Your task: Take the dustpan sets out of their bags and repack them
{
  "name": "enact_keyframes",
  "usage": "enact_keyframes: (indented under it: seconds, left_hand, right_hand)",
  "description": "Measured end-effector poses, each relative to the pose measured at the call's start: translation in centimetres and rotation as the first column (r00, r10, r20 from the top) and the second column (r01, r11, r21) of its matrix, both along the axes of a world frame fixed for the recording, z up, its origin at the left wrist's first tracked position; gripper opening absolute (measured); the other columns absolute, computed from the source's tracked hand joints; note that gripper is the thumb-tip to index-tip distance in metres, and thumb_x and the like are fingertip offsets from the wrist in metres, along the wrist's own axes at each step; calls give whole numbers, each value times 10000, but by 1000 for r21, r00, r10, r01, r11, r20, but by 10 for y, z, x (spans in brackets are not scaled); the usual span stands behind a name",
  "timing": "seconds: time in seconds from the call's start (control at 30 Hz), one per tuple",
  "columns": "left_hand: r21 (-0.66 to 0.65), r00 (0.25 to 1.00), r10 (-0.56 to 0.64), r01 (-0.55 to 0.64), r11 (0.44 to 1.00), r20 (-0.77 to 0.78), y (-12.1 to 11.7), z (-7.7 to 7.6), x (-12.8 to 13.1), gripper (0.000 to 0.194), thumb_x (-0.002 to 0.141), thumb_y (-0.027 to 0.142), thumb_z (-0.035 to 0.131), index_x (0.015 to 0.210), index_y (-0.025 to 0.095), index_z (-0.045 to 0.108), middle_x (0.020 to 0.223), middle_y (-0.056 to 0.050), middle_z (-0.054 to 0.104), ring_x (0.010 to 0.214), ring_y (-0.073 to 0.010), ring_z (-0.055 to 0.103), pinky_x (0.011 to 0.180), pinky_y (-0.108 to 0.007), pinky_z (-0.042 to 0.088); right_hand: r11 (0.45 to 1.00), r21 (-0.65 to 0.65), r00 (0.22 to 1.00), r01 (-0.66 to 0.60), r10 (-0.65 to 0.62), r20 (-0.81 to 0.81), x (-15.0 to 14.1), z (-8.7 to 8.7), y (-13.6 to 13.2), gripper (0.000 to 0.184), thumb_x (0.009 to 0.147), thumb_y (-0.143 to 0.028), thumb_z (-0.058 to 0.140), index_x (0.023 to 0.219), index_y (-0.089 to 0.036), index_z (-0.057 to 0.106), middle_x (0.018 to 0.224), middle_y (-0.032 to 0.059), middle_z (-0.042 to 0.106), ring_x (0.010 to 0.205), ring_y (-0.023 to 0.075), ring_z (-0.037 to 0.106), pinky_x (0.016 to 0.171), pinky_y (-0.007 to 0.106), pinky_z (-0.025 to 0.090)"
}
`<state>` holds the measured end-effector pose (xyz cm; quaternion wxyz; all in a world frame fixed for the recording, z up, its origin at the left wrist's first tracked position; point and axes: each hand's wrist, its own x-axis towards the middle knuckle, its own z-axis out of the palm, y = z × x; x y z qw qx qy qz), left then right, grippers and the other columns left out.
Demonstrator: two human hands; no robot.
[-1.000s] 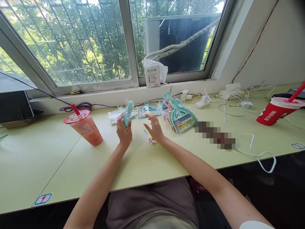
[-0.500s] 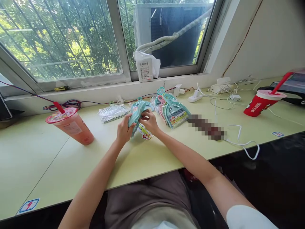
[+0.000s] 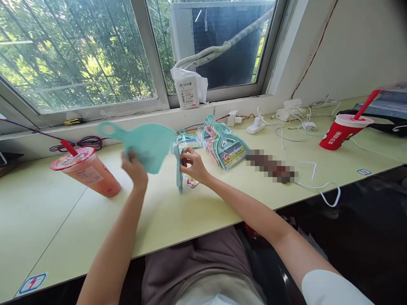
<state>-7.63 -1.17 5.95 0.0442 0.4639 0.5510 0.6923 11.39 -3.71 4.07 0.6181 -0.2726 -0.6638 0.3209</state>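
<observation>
My left hand (image 3: 135,169) is raised above the desk and grips a teal plastic mini dustpan (image 3: 144,143) by its lower edge, its looped handle pointing left. My right hand (image 3: 192,164) is closed on a thin teal brush (image 3: 178,167) that stands on edge over a printed label card (image 3: 190,181). Just behind my right hand lies a stack of packaged dustpan-and-brush sets (image 3: 222,146) in teal and pink.
A pink drink cup (image 3: 87,171) with a red straw stands left of my hands. A red cup (image 3: 341,131) stands far right. White chargers and cables (image 3: 292,123) lie along the back. A white carton (image 3: 187,89) sits on the window sill. The yellow-green desk (image 3: 178,216) runs wide.
Both hands held the dustpan set together; now the dustpan has come away to the left in my left hand, while my right hand keeps the brush upright.
</observation>
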Motion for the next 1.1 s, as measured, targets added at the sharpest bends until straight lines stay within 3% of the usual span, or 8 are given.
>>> enact_keyframes:
  seconds: [0.07, 0.2, 0.37, 0.47, 0.57, 0.63, 0.93, 1.1]
  left_hand:
    - [53, 982, 165, -170, 984, 95, 12, 7, -25, 146, 949, 260, 440, 983, 167, 547, 955, -50, 622, 973, -184, 568, 960, -332, 443]
    - [-200, 942, -118, 188, 962, 314, 29, 8, -53, 114, 906, 244, 525, 911, 159, 600, 835, -34, 648, 839, -175, 617, 844, -321, 514]
    - [-646, 840, -401, 539, 541, 366, 27, -10, -53, 172, 745, 335, 716, 751, 166, 684, 677, -69, 674, 618, -210, 632, 536, -271, 493]
    - [-770, 829, -514, 472, 429, 223, 27, -22, -54, 232, 641, 384, 790, 656, 176, 687, 635, -59, 673, 578, -206, 612, 500, -256, 448]
    - [-818, 818, -575, 332, 470, 1, 32, -30, -58, 258, 666, 414, 743, 574, 187, 662, 593, -36, 649, 584, -198, 586, 527, -251, 405]
    - [-813, 805, -577, 242, 530, -136, 35, -32, -60, 229, 691, 409, 704, 603, 199, 684, 655, -43, 679, 671, -221, 610, 581, -256, 404]
    - [-666, 795, -394, -16, 746, -461, 28, -35, -49, 224, 772, 413, 637, 639, 235, 660, 839, -103, 712, 912, -315, 638, 794, -335, 449]
    - [-624, 760, -357, -82, 777, -543, 29, -37, -51, 263, 835, 433, 560, 704, 231, 667, 892, -113, 712, 937, -311, 639, 818, -354, 464]
  right_hand:
    - [997, -4, 997, -71, 71, -37, -2, 7, -9, 260, 742, -445, 710, 764, -197, 639, 920, 14, 473, 649, 85, 510, 658, 273, 528]
    - [1000, -5, 1000, -5, 5, -25, 4, 23, -15, 427, 751, -629, 660, 724, -203, 659, 812, 21, 526, 638, 109, 495, 581, 262, 487]
    - [991, -68, 921, 116, -82, 380, 25, 29, -9, 570, 794, -691, 574, 555, -174, 607, 527, -19, 457, 545, 104, 436, 525, 242, 334]
    - [950, -35, 671, 310, -192, 716, 27, 25, -6, 512, 828, -617, 598, 580, -175, 671, 584, 22, 594, 612, 135, 532, 571, 252, 340]
    - [881, 58, 364, 469, -253, 896, 24, 18, -4, 387, 812, -532, 666, 687, -174, 747, 757, 101, 710, 771, 208, 628, 639, 274, 382]
    - [857, 54, 268, 512, -219, 938, 22, 15, -3, 362, 839, -495, 639, 770, -164, 769, 835, 135, 731, 827, 236, 652, 660, 283, 400]
    - [855, -14, 325, 518, -182, 928, 29, 8, 5, 266, 896, -349, 548, 881, -203, 769, 890, 96, 754, 886, 220, 673, 713, 278, 429]
    - [819, 21, 294, 573, -229, 928, 33, 6, 11, 205, 880, -255, 561, 968, -220, 742, 971, 76, 751, 959, 220, 670, 805, 294, 436]
